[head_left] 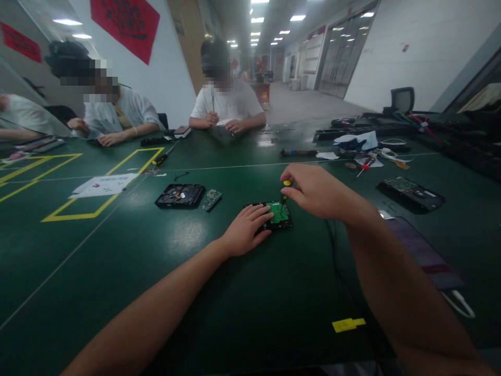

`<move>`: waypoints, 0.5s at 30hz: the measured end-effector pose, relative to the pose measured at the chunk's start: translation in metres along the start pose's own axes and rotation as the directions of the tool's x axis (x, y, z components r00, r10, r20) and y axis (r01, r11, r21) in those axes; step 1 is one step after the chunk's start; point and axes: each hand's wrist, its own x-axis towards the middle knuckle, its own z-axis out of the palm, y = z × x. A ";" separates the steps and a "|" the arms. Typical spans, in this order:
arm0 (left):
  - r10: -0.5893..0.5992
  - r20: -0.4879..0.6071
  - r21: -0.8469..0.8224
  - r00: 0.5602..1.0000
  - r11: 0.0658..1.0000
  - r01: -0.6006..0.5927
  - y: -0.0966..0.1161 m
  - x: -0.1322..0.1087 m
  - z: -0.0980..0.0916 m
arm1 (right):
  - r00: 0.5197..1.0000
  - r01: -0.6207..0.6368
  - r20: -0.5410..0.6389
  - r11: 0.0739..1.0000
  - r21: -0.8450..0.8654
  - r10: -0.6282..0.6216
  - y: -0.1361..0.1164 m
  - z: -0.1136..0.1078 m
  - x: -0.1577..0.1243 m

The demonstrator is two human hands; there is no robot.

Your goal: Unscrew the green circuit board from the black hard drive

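A hard drive (pixel 287 224) with a green circuit board (pixel 279 213) facing up lies on the table in front of me. My left hand (pixel 248 230) is over its left part, fingers across the top and thumb along the near edge, holding it. In my right hand (pixel 313 190) is a screwdriver (pixel 287 184) with a yellow and black handle, pinched from above. It stands nearly upright, its tip down at the board. Whether the tip sits in a screw is too small to tell. Left of the drive are a loose circuit board (pixel 212 199) and another hard drive (pixel 180 196).
Another drive (pixel 410 193) and a dark purple pouch (pixel 420 250) lie to the right. Farther back are a dark tool (pixel 298 152), a red screwdriver (pixel 366 166) and cables. A paper sheet (pixel 104 185) lies left within yellow tape. Co-workers (pixel 230 107) sit across the green table (pixel 188 313).
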 end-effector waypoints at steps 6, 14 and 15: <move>-0.006 0.003 -0.001 1.000 1.000 0.006 0.002 0.000 -0.002 | 1.000 0.004 0.011 1.000 0.021 -0.004 0.003 -0.001 0.002; -0.009 0.005 -0.007 1.000 1.000 0.009 0.000 -0.001 -0.001 | 0.999 -0.031 0.040 0.992 0.125 0.026 0.006 -0.002 0.002; -0.009 0.005 -0.007 1.000 1.000 0.009 0.000 -0.001 -0.001 | 0.999 -0.026 0.048 0.992 0.124 0.020 0.006 -0.002 0.002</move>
